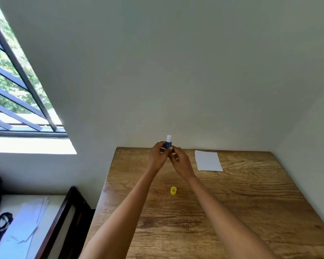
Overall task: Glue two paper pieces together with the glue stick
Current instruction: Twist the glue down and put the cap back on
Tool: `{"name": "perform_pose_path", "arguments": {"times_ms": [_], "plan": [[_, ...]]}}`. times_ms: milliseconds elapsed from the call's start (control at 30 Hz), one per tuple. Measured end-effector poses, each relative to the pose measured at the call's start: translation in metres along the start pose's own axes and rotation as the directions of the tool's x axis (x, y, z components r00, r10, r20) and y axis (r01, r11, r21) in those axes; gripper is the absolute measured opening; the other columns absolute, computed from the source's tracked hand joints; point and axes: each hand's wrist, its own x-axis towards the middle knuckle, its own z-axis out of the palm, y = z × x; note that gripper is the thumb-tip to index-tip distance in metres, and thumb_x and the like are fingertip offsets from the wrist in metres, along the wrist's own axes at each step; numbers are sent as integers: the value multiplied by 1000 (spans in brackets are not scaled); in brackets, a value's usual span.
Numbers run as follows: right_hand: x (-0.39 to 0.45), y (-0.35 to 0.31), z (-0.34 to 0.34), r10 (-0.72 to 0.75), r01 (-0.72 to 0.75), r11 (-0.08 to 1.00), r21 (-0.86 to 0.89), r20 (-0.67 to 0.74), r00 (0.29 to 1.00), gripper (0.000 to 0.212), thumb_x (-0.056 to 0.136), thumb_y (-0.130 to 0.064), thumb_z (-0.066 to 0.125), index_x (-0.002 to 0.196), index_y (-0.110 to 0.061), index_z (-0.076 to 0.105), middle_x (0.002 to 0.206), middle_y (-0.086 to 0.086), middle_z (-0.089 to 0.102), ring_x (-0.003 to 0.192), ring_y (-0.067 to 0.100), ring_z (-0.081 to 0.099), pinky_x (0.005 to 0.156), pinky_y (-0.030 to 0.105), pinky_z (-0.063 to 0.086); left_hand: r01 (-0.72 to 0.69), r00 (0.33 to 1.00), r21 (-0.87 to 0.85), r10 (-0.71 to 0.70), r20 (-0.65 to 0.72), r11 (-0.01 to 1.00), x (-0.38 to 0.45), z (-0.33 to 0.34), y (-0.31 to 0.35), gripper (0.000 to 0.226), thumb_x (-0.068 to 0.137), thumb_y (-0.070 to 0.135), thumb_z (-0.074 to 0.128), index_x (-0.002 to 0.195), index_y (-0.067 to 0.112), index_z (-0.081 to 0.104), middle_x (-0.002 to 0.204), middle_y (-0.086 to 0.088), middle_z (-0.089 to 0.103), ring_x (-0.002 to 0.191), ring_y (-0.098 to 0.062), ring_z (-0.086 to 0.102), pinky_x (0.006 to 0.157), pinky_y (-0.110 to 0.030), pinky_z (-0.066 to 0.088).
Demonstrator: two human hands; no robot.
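Note:
A blue glue stick (169, 142) with its white glue tip exposed stands upright above the far edge of the wooden table (241, 202). My left hand (158, 156) grips its body from the left. My right hand (180, 162) holds its base from the right. Its yellow cap (173, 190) lies on the table below my wrists. White paper (208, 160) lies flat at the far right of the table; whether it is one piece or two stacked I cannot tell.
A plain wall rises right behind the table, and another closes its right side. A barred window (17, 90) is at the left. Lower left, a white surface (26, 221) carries papers and dark and blue items, beside a dark wooden frame (67, 221).

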Motion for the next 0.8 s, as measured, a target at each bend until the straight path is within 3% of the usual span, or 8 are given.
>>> {"name": "perform_pose_path", "arguments": {"times_ms": [67, 167, 333, 500, 600, 800], "plan": [[-8, -18, 2, -17, 17, 1000, -6, -21, 1000, 33, 95, -18, 51, 127, -16, 52, 96, 0, 53, 79, 7, 53, 66, 12, 44, -27, 999, -51, 29, 37, 998, -7, -19, 15, 21, 90, 13, 60, 108, 4, 64, 99, -12, 68, 91, -23, 62, 81, -33, 49], [-25, -43, 6, -32, 32, 999, 11, -19, 999, 24, 96, -20, 49, 116, -10, 58, 92, 4, 50, 81, 16, 52, 67, 17, 40, -72, 994, -99, 79, 72, 992, -21, -45, 34, 17, 89, 13, 61, 104, 8, 67, 89, -5, 68, 84, -16, 61, 75, -23, 48], [-52, -95, 11, -18, 29, 991, 129, -85, 996, 22, 96, -25, 47, 110, -14, 59, 89, 5, 50, 79, 19, 53, 71, 32, 43, -192, 961, -112, 210, 179, 975, -47, -87, 57, 19, 90, 10, 59, 107, 4, 66, 99, -17, 71, 88, -14, 63, 77, -17, 49], [-81, -140, 5, -104, 116, 986, 122, -99, 990, 8, 93, -27, 54, 99, -24, 58, 87, 1, 57, 75, 7, 54, 67, 25, 44, -246, 929, -187, 286, 234, 951, -73, -119, 84, 19, 91, 12, 59, 106, 3, 67, 102, -16, 70, 98, -29, 66, 91, -42, 49], [-92, -155, 3, -171, 182, 983, 38, -198, 965, 4, 88, -28, 61, 90, -26, 60, 84, -4, 61, 71, -3, 56, 61, 14, 43, -298, 890, -233, 358, 283, 926, -84, -133, 98, 21, 90, 10, 60, 110, 5, 66, 109, -16, 70, 102, -27, 66, 92, -37, 50], [-97, -164, 13, -194, 122, 976, -179, -472, 860, 23, 77, -45, 68, 72, -29, 52, 69, -11, 51, 60, 5, 49, 51, 16, 36, -330, 901, -298, 393, 185, 896, -95, -135, 106, 16, 85, 4, 64, 99, 11, 69, 92, -7, 72, 83, -13, 68, 80, -25, 54]]}}
